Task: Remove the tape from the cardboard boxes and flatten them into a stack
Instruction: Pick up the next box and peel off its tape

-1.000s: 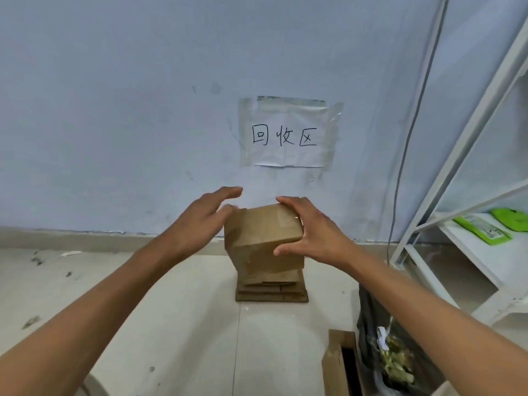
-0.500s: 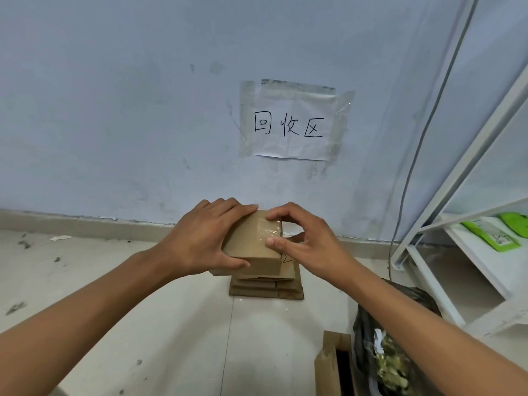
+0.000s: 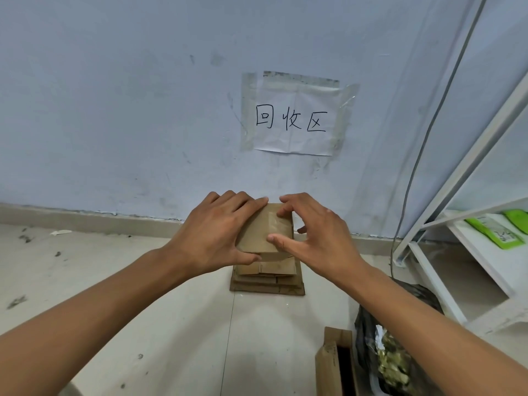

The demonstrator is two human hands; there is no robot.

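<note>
Flattened box (image 3: pixel 264 228) held over cardboard stack (image 3: pixel 267 277) on floor.
Left hand (image 3: pixel 213 232) gripped its left side; right hand (image 3: pixel 317 238) pinched its right edge, thumb on top.

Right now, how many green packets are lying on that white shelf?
2. One green packet lies on the white shelf at the right; a second green packet sits beside it at the frame edge. More may lie out of view.

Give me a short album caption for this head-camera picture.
Both hands, left hand and right hand, hold a flattened cardboard box over the cardboard stack.
</note>
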